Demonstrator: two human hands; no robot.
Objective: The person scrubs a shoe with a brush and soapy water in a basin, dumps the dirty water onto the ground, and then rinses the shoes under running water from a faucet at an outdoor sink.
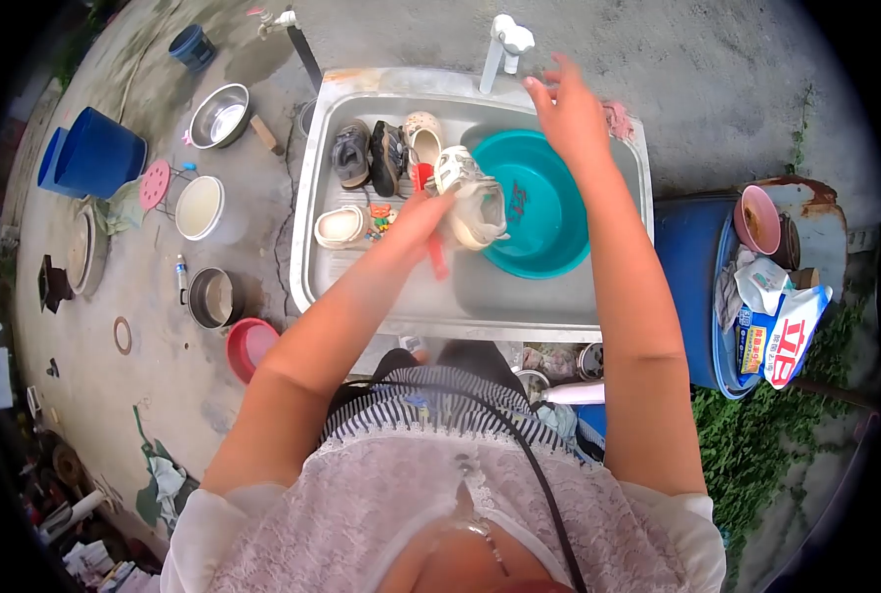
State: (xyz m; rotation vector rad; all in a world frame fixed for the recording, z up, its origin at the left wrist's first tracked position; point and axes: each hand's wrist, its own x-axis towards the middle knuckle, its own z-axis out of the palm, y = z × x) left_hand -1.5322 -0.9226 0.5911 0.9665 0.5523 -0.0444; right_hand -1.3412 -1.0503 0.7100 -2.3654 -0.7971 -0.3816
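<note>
In the head view my left hand [426,213] is closed on the edge of a white sneaker [473,219], held tilted over the left rim of a teal basin [537,259]. A red piece [437,259] shows below this hand and more red above it; I cannot tell whether the hand touches it. My right hand [571,111] is raised over the basin's far right side, fingers apart and holding nothing, just right of the white faucet [504,44]. Dark shoes [349,153] and cream clogs [340,227] lie on the sink's left side.
The metal sink [307,267] stands before me. On the right, a blue barrel [687,287] bears a pink bowl [756,219] and a detergent bag [796,331]. Blue buckets [104,148], a steel bowl [220,116] and a red basin [252,346] sit on the left floor.
</note>
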